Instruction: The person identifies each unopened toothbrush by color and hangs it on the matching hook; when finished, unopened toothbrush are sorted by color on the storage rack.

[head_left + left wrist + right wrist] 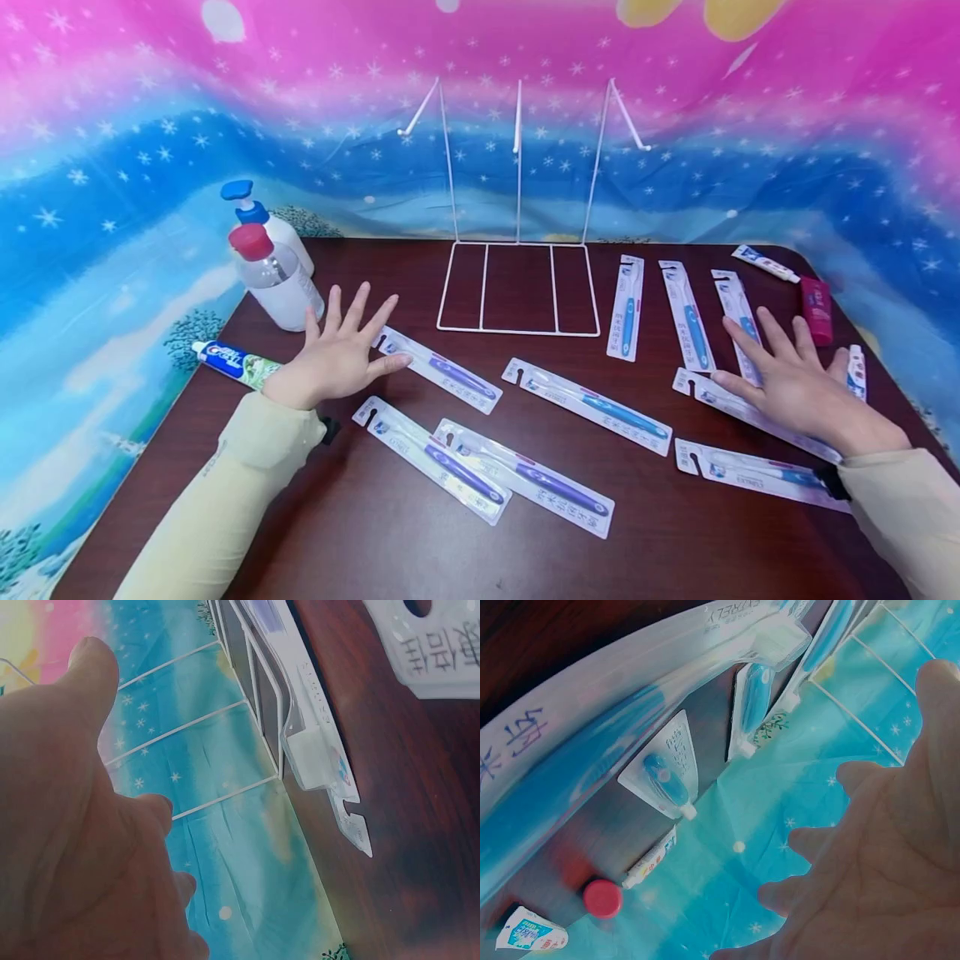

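With fingers spread and nothing held, my left hand [330, 354] hovers over the left of the table, nearest a packaged purple toothbrush [442, 371]. Its wrist covers part of a green-and-blue toothpaste tube [232, 363]. My right hand [802, 387], also spread, is above packaged blue toothbrushes on the right and hides part of one pack [738, 404]. Another blue toothbrush pack [750, 467] lies just below that hand. Two more purple toothbrush packs [465, 479] overlap at the front, and a blue toothbrush pack [588, 407] lies mid-table. In the wrist views, both palms hold nothing.
A white wire rack [517, 332] with three upright hooks stands at the back. A red-capped bottle [281, 287] and a blue-topped pump bottle [251, 212] stand back left. At the right edge lie a red tube [816, 310] and small toothpaste tubes [765, 263]. Printed cloth surrounds the table.
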Demonstrator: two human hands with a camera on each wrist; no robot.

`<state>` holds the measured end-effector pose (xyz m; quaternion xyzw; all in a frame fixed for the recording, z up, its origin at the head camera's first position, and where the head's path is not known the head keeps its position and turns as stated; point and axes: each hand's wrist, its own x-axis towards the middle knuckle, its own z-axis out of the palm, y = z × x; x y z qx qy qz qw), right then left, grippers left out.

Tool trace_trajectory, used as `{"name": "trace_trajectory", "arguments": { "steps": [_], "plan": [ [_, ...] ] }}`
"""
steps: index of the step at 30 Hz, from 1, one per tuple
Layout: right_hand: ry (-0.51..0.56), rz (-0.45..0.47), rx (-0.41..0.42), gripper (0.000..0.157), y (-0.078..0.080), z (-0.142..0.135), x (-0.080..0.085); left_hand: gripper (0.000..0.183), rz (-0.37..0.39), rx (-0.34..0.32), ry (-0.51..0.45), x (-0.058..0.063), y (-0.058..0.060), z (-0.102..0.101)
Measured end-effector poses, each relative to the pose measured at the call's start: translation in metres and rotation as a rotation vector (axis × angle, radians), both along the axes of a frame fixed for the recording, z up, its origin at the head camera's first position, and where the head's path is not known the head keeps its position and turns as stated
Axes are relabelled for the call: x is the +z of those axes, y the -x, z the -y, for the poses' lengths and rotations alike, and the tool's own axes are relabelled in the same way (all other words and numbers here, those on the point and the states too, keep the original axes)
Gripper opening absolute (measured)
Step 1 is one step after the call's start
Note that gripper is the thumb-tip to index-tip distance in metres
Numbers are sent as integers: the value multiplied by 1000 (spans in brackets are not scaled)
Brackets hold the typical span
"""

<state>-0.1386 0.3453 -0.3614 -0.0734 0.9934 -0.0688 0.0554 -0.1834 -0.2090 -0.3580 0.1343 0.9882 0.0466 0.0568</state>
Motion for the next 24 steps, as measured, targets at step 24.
{"name": "trace_trajectory", "arguments": {
  "steps": [24],
  "plan": [
    [-23,-9,34,85,10,24,27,83,72,-243,-77,20,63,-8]
  ]
}}
